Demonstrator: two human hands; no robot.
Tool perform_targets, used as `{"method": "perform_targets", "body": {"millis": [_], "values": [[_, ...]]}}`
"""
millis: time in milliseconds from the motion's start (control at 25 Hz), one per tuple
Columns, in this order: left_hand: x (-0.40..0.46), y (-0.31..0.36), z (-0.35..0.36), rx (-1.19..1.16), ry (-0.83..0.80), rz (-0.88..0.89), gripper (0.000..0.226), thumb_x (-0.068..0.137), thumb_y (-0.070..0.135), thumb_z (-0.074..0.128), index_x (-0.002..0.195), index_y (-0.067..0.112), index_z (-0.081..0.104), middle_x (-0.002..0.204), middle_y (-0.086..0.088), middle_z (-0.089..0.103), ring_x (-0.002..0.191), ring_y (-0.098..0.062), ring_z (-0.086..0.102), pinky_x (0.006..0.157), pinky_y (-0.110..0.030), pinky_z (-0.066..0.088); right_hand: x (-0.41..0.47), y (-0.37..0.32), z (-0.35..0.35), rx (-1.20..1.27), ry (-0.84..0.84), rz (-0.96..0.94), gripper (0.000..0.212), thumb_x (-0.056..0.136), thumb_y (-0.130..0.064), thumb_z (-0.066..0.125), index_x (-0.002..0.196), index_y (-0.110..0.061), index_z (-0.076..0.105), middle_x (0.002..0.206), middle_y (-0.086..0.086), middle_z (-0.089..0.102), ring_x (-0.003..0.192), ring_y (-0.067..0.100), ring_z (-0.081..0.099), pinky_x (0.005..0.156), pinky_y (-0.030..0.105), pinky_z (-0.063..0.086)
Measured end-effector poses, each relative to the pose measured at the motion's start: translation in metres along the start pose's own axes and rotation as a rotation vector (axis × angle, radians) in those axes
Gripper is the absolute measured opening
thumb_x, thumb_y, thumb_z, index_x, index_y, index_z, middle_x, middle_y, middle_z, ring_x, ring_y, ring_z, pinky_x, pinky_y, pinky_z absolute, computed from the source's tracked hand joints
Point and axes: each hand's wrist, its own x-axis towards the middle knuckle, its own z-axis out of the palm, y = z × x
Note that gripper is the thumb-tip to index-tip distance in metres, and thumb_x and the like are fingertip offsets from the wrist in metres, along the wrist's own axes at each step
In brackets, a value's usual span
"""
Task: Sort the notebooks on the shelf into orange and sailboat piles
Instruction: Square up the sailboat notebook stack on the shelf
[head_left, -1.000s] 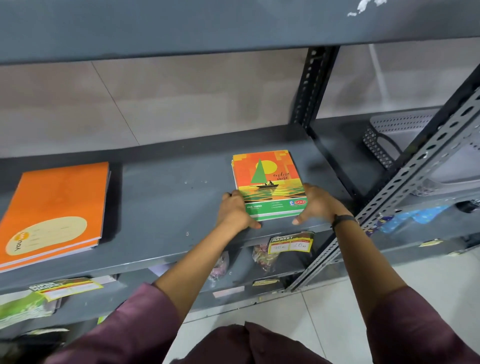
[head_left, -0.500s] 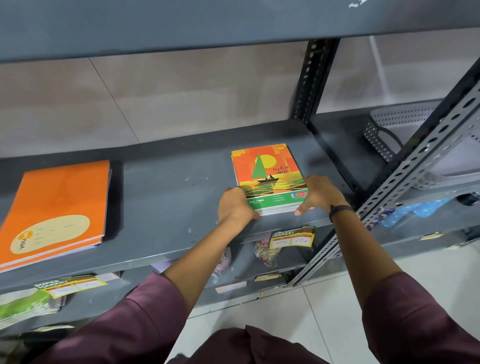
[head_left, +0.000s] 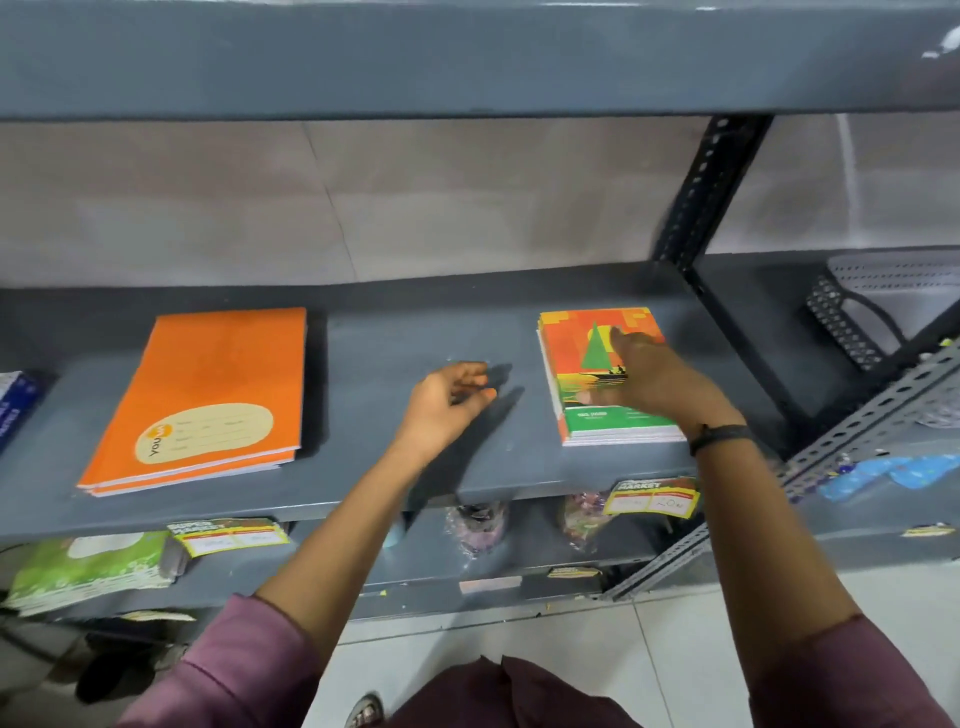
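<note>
Shelf (head_left: 395, 467) | orange pile (head_left: 202, 400) stacked left | sailboat pile (head_left: 582, 364) stacked right | left hand (head_left: 447, 400) loosely curled, empty | right hand (head_left: 654, 379) flat on sailboat pile | sorting looks finished

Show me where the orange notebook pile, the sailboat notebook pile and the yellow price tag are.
orange notebook pile (head_left: 208, 387): head view, middle of top cover.
sailboat notebook pile (head_left: 576, 358): head view, orange part of top cover.
yellow price tag (head_left: 652, 498): head view, middle of the label.

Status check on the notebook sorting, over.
Left hand empty above bare shelf. Right hand flat on sailboat pile. Orange pile apart, far left. Nothing in the way.
</note>
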Motion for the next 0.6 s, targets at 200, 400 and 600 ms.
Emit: {"method": "perform_targets", "body": {"millis": [200, 400, 600], "values": [[-0.008, -0.052, -0.124, 0.102, 0.233, 0.086, 0.023, 0.086, 0.009, 0.057, 0.107, 0.003, 0.065, 0.111, -0.014, 0.069, 0.087, 0.000, 0.063, 0.083, -0.026, 0.050, 0.031, -0.134, 0.066, 0.278, -0.098, -0.233, 0.076, 0.087, -0.036, 0.062, 0.145, -0.001, 0.029, 0.152, 0.015, 0.034, 0.141, 0.026, 0.033, 0.117, 0.034, 0.026], [-0.018, -0.126, -0.262, 0.117, 0.702, -0.184, 0.033, 0.089, 0.017, 0.051, 0.119, 0.003, 0.056, 0.116, -0.018, 0.065, 0.111, -0.035, 0.058, 0.092, -0.036, 0.043, 0.068, -0.240, 0.139, 0.987, -0.242, -0.099, 0.057, 0.095, -0.039, 0.046, 0.141, -0.006, 0.036, 0.143, -0.009, 0.036, 0.135, 0.011, 0.032, 0.113, 0.033, 0.025], [-0.007, -0.160, -0.299, -0.528, 0.348, -0.451, 0.045, 0.094, 0.050, 0.028, 0.089, 0.017, 0.057, 0.098, -0.004, 0.061, 0.080, -0.017, 0.065, 0.066, -0.025, 0.055, 0.107, -0.273, 0.174, 1.197, -0.291, 0.029, 0.060, 0.089, -0.060, 0.037, 0.129, -0.018, 0.050, 0.136, 0.007, 0.056, 0.129, 0.025, 0.049, 0.114, 0.045, 0.033]]}}
